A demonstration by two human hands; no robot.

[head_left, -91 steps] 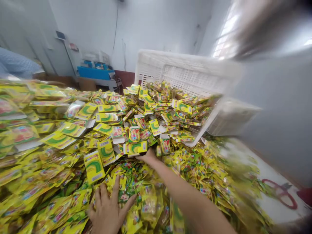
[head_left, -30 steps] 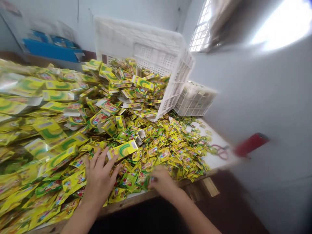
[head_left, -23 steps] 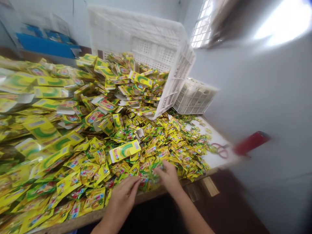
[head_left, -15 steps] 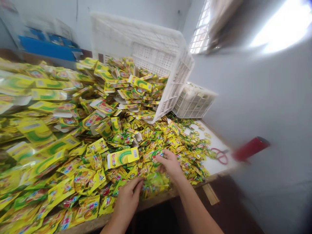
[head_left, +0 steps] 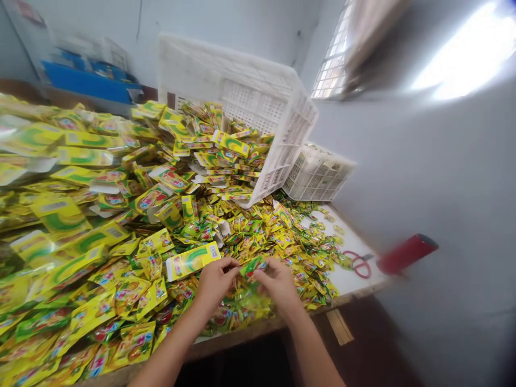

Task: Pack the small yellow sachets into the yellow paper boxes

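Between my two hands, above the near edge of the pile, is a small green-and-yellow sachet (head_left: 253, 267). My right hand (head_left: 281, 285) pinches it from the right, thumb on top. From the other side my left hand (head_left: 217, 279) has its thumb and fingers closed at the sachet's left end. Just behind the left hand lies a flat yellow box (head_left: 192, 260) with a green curve and a barcode. Many loose yellow and green sachets (head_left: 282, 236) surround the hands. Those right below the fingers are blurred.
A white plastic crate (head_left: 278, 145) lies tipped over, spilling yellow boxes (head_left: 231, 144). Behind it stands a smaller white crate (head_left: 318, 174). Red-handled scissors (head_left: 362, 265) and a red cylinder (head_left: 407, 253) are at the white table's (head_left: 350, 236) right end. Larger packets (head_left: 91, 322) cover the left.
My left hand has moved up and right to the sachet, its fingers now at the left end. The right hand still grips the sachet, slightly lower. The view has shifted a little.
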